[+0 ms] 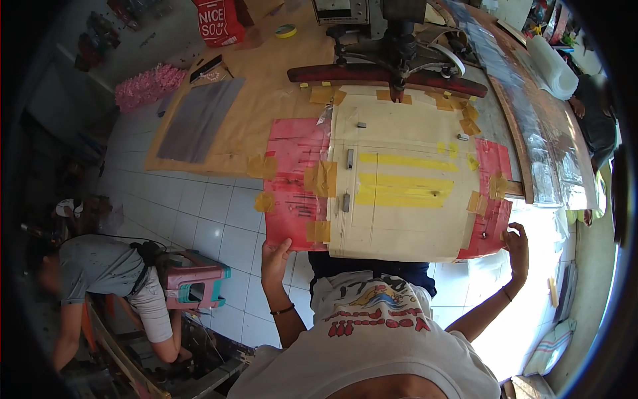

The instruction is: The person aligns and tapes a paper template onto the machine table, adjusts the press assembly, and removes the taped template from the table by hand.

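Observation:
A beige cardboard sheet lies in front of me, with red plastic-looking panels taped along its left and right sides. Yellow tape strips and small metal pieces are on its face. My left hand grips the near corner of the left red panel, thumb on top and the other fingers hidden underneath. At the near corner of the right red panel, my right hand is closed on the edge with curled fingers. Over the far edge of the sheet stands a machine head with a long dark-red bar.
Brown paper covers the table, which bears a grey sheet, a tape roll and a red bag. To the right are clear plastic and a white roll. A person bends near a pink stool.

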`<state>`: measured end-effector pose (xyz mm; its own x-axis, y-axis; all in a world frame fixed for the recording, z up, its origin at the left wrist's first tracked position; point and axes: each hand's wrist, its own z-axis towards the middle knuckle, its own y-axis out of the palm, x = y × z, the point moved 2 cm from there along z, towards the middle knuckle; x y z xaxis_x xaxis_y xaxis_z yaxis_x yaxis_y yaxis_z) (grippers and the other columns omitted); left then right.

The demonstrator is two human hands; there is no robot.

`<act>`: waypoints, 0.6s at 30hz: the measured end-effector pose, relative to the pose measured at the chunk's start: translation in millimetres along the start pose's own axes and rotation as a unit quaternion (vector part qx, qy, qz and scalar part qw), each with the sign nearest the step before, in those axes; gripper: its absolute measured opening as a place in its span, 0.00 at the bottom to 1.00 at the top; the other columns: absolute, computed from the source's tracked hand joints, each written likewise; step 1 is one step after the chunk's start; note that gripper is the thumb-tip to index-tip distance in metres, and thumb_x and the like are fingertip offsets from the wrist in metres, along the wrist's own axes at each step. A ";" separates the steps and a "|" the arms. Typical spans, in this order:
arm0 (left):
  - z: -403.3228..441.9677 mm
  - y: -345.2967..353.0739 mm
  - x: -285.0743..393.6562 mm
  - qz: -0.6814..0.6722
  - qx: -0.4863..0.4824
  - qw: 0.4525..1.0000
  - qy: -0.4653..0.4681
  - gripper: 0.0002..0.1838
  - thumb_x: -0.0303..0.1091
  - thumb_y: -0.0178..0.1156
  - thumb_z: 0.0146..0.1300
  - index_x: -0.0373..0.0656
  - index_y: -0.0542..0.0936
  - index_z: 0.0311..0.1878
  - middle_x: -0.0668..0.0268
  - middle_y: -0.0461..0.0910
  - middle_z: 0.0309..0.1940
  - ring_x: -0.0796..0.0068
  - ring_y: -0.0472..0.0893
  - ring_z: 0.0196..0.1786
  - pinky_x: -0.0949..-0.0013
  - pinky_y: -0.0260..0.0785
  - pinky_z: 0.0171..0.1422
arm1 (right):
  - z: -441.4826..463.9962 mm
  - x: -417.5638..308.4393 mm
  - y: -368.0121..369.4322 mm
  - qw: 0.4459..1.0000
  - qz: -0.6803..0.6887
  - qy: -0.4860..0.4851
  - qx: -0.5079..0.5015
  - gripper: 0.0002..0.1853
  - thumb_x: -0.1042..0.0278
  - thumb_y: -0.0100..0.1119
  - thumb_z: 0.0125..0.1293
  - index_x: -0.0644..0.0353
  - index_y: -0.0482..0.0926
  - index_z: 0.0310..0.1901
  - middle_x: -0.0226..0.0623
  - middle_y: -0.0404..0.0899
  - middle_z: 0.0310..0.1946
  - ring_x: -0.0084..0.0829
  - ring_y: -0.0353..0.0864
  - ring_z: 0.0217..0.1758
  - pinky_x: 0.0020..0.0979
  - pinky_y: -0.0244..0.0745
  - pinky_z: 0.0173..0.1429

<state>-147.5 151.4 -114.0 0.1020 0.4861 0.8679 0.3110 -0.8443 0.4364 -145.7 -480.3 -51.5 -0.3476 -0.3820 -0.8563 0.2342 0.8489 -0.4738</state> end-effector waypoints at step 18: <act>36.3 -18.3 -4.5 0.251 -0.001 0.950 -0.187 0.21 0.40 0.72 0.62 0.37 0.81 0.53 0.65 0.85 0.42 0.74 0.83 0.43 0.67 0.75 0.51 | 56.4 54.6 -7.4 0.972 -0.158 0.153 -0.076 0.12 0.63 0.62 0.70 0.63 0.82 0.46 0.30 0.85 0.34 0.21 0.80 0.38 0.27 0.75 0.43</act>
<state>-119.4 172.9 -134.4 0.5647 0.0677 0.8225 0.1325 -0.9911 -0.0094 -115.3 -528.1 -106.4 -0.6406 -0.5255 -0.5600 -0.0568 0.7596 -0.6479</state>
